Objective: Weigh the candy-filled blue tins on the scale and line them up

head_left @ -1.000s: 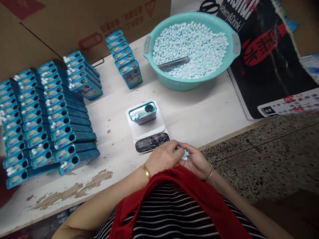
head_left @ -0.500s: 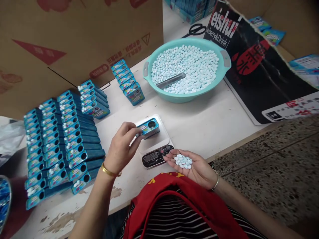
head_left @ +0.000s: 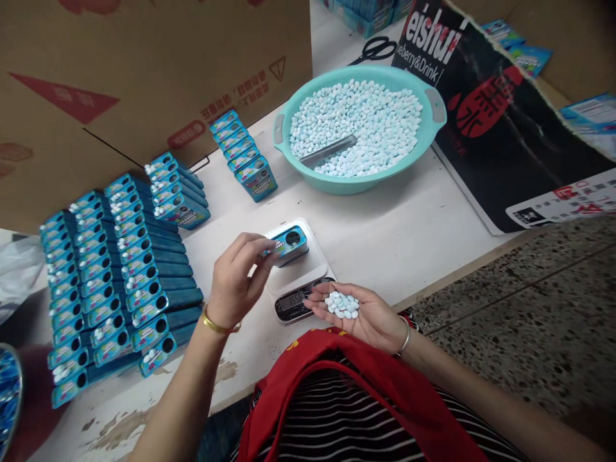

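A blue candy tin [head_left: 291,247] with a round dark hole in its top rests on the white kitchen scale [head_left: 301,280]. My left hand [head_left: 239,276] has thumb and fingertips pinched together at the tin's left end; what is between them is hidden. Palm up and cupped, my right hand [head_left: 373,324] holds a small heap of pale blue and white candies [head_left: 342,305] in front of the scale's display [head_left: 291,301]. Behind the scale, a turquoise basin [head_left: 346,186] is filled with the same candies, and a metal scoop [head_left: 330,151] lies in them.
Rows of blue tins [head_left: 144,256] stand at left, many with white candies on top. A short row of tins [head_left: 245,157] stands beside the basin. A cardboard box [head_left: 158,77], black scissors [head_left: 378,49] and a torn black carton [head_left: 481,128] lie behind and at right.
My right hand with the candies has shifted slightly left, nearer the scale display. My left fingertips have moved a little up and right against the tin's end.
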Action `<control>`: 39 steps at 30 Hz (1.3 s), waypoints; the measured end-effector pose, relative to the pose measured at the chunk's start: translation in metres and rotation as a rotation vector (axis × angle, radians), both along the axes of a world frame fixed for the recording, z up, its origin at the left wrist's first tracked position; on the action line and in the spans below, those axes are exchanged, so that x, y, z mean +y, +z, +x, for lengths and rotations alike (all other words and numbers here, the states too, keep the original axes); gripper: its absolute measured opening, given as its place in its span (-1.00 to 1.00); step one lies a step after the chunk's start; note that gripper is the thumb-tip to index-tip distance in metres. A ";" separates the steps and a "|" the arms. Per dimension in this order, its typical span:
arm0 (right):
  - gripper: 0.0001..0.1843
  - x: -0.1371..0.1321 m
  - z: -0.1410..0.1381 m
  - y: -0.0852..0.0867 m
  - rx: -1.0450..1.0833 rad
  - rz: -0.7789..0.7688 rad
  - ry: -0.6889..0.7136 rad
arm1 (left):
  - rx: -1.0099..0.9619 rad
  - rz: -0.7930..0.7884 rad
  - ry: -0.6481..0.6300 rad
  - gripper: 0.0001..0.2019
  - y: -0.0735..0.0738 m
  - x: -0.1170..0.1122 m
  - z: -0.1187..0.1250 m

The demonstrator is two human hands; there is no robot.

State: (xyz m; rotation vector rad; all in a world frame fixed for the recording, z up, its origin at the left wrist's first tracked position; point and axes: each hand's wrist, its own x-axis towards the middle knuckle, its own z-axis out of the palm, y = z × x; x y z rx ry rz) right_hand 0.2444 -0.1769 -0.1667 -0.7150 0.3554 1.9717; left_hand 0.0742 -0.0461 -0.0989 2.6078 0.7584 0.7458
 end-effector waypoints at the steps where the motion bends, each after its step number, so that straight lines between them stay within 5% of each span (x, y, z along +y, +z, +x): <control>1: -0.78 0.001 -0.001 0.001 0.018 -0.013 -0.007 | -0.011 0.012 -0.031 -0.86 0.000 -0.010 0.006; 6: -0.87 -0.006 0.002 0.000 0.102 -0.077 -0.069 | 0.157 -0.008 -0.303 -0.77 -0.002 -0.051 0.027; 8: -0.86 -0.012 0.011 -0.002 0.067 -0.071 -0.043 | 0.050 -0.024 -0.157 -0.74 -0.003 -0.053 0.020; 11: -0.85 -0.023 0.032 -0.008 -0.050 -0.076 -0.094 | -0.269 -0.003 0.330 -0.77 -0.004 -0.045 -0.001; 13: -0.88 -0.028 0.047 -0.013 -0.129 -0.102 -0.194 | -0.359 -0.020 0.456 -0.81 -0.007 -0.044 -0.010; 17: -0.87 -0.033 0.067 -0.019 -0.214 -0.158 -0.348 | -0.037 -0.157 0.068 -0.85 -0.026 -0.062 0.003; 20: -0.83 -0.035 0.070 -0.019 -0.220 -0.179 -0.383 | 0.254 -0.030 -0.158 -0.83 -0.045 -0.081 0.032; 25: -0.85 -0.045 0.067 -0.019 -0.196 -0.157 -0.384 | 0.608 0.140 -0.288 -0.85 -0.070 -0.097 0.070; 30: -0.80 -0.058 0.065 -0.026 -0.194 -0.220 -0.368 | 0.655 0.163 -0.341 -0.86 -0.087 -0.096 0.076; 34: -0.80 -0.061 0.055 -0.030 -0.222 -0.239 -0.326 | 0.531 0.159 -0.274 -0.85 -0.077 -0.095 0.079; 39: -0.88 -0.049 0.037 -0.023 -0.084 -0.153 -0.252 | 0.248 0.142 -0.268 -0.86 -0.031 -0.089 0.076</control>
